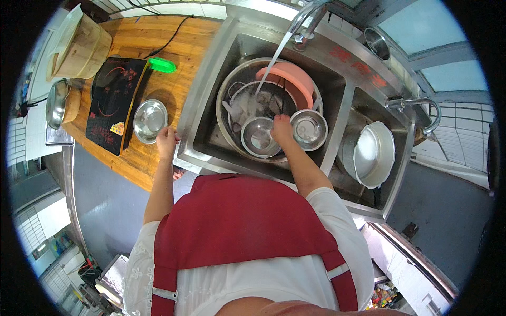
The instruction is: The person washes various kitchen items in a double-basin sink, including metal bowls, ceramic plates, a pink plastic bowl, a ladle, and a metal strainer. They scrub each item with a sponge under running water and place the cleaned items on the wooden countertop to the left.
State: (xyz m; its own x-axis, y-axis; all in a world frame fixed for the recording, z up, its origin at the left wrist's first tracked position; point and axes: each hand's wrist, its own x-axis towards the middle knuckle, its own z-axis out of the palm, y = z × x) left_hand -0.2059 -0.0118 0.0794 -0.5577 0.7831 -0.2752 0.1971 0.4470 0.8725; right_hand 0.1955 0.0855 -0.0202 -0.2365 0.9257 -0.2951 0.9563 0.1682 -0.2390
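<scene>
My left hand [167, 139] is beside the rim of a small stainless steel bowl [151, 121] on the wooden counter; whether it grips the rim is unclear. My right hand [281, 128] is over the left sink basin, between a steel bowl [259, 137] and another steel bowl [309, 129]; its fingertips are hard to make out. Thin dark utensils stand just beyond its fingers. Both bowls sit at the near side of a large round metal basin [222, 114], which also holds a pink plastic basin [294, 79] and utensils in water. Water pours from the faucet [306, 17].
On the wooden counter [174, 91] are an induction cooker [116, 102], a bright green object [162, 65], a wooden bucket [89, 47] and a lidded pot [57, 103]. The right basin holds a metal pot [374, 154]. A second faucet [415, 104] arches at the right.
</scene>
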